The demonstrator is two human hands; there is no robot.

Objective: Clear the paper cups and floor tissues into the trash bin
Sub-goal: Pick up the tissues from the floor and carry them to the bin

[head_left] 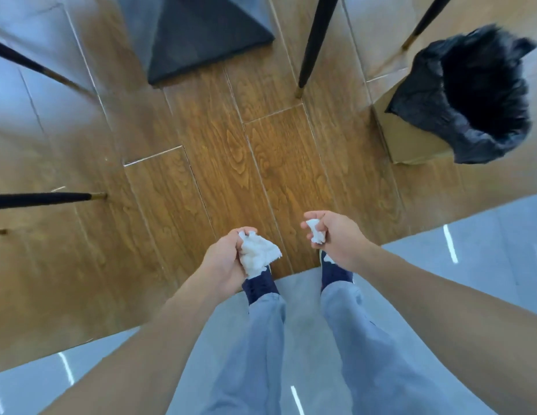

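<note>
Both forearms extended forward; left hand fingers clenched round crumpled tissue, right hand fingers clutching smaller wad.

Indoor dining or meeting area: wood-pattern floor bordered by grey glossy tiles, slender black furniture legs with gold tips, and a cardboard trash bin lined with a black bag

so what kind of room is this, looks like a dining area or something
Probably an indoor dining or meeting area: slim black furniture legs with gold tips on a wood-look floor, and a box lined with a black bag as trash bin.
</note>
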